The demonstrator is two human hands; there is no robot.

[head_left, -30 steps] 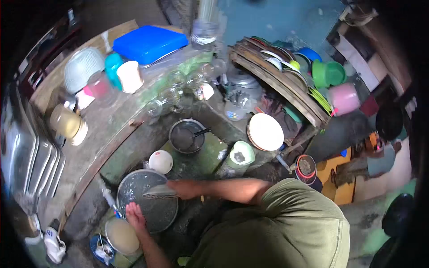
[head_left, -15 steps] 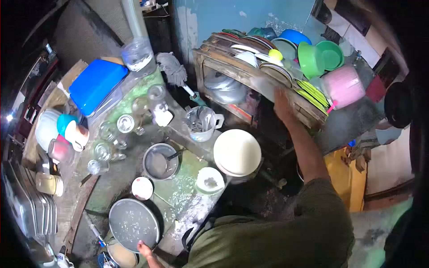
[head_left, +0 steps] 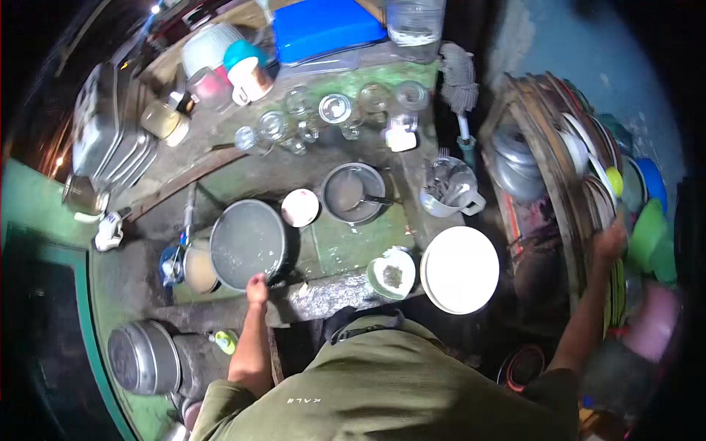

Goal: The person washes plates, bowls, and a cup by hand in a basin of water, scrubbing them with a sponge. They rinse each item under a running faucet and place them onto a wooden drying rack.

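My left hand [head_left: 257,289] is closed on the near rim of a large round grey basin [head_left: 248,242] with water in it, thumb at the edge. My right hand [head_left: 610,240] reaches out to the wooden dish rack [head_left: 540,140], beside upright plates [head_left: 599,202]; its fingers are smeared and partly hidden. Near the basin are a small white bowl [head_left: 300,208] and a grey pot [head_left: 334,184] with a dark-handled ladle [head_left: 375,199] in it. A white tub [head_left: 460,268] and a smaller pale green container [head_left: 392,275] stand closer to me.
Glass jars and cups [head_left: 334,108] line the ledge behind. A cup of cutlery [head_left: 447,187] stands before the rack. Green basins [head_left: 652,231] and a pink container [head_left: 654,323] are at the right. A metal pot [head_left: 143,358] sits at lower left.
The view has swung round, so the rack now appears farther right and the basin higher up. My right hand has moved from the rack's front edge to the plates. My left hand stays at the basin's rim.
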